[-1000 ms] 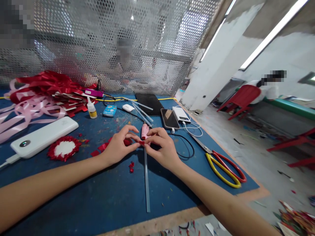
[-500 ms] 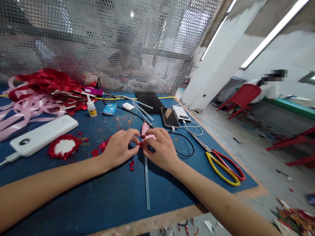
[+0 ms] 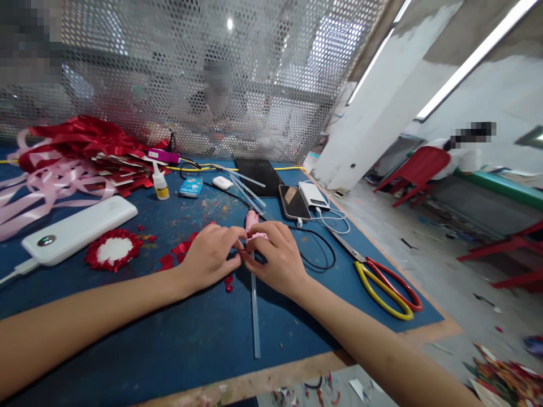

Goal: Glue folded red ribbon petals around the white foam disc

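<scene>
My left hand [image 3: 212, 254] and my right hand [image 3: 275, 254] meet at the fingertips over the blue table. Both are pinched on a small piece of red ribbon [image 3: 243, 249], mostly hidden by the fingers. Just beyond them lies a pink glue gun [image 3: 251, 219], partly covered by my right hand. A clear glue stick [image 3: 255, 316] points from under the hands toward the front edge. Small red knotted bits [image 3: 229, 284] lie below my left hand, and red ribbon pieces [image 3: 182, 249] lie behind it. A round red-rimmed white rosette [image 3: 113, 250] rests farther left.
A white power bank [image 3: 80, 229], glue bottle [image 3: 160, 183], blue box [image 3: 190, 187] and ribbon heap [image 3: 76, 147] are on the left. On the right are a phone [image 3: 294, 202], cables and scissors [image 3: 382, 285]. Perforated metal sheet [image 3: 169, 85] stands behind; people sit beyond.
The fingertips have drawn closer together, and the red piece between them shows less. The view has shifted slightly, moving the items on the left a little to the right.
</scene>
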Action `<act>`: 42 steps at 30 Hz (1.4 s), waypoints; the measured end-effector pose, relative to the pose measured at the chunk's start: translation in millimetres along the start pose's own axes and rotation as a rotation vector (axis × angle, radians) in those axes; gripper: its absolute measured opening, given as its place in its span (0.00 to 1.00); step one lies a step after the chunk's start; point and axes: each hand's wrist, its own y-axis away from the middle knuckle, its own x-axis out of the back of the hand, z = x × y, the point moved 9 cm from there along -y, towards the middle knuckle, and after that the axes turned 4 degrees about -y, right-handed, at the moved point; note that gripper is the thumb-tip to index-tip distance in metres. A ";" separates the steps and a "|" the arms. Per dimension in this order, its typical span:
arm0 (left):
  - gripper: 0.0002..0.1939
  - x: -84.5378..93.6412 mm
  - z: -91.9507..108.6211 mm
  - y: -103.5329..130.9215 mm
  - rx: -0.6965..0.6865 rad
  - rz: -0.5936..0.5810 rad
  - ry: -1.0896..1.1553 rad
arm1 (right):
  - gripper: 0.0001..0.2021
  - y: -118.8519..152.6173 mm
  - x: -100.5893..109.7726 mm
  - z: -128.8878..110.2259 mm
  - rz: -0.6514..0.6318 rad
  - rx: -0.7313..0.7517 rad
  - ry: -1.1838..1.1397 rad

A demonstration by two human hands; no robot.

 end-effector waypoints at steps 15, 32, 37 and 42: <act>0.14 -6.0 -26.6 -0.2 0.326 -0.051 0.173 | 0.02 0.1 0.5 37.8 -0.010 -0.198 -0.198; 0.12 -3.0 -17.4 -0.1 0.205 -0.018 0.114 | 0.02 1.0 -5.5 24.4 -0.059 -0.119 -0.204; 0.07 0.1 -25.8 -8.9 0.253 -0.115 0.234 | 0.04 -0.1 -3.4 34.9 -0.065 -0.160 -0.216; 0.04 -22.5 -22.3 -8.8 0.289 -0.643 0.578 | 0.03 -2.0 10.9 61.0 0.029 -0.238 -0.196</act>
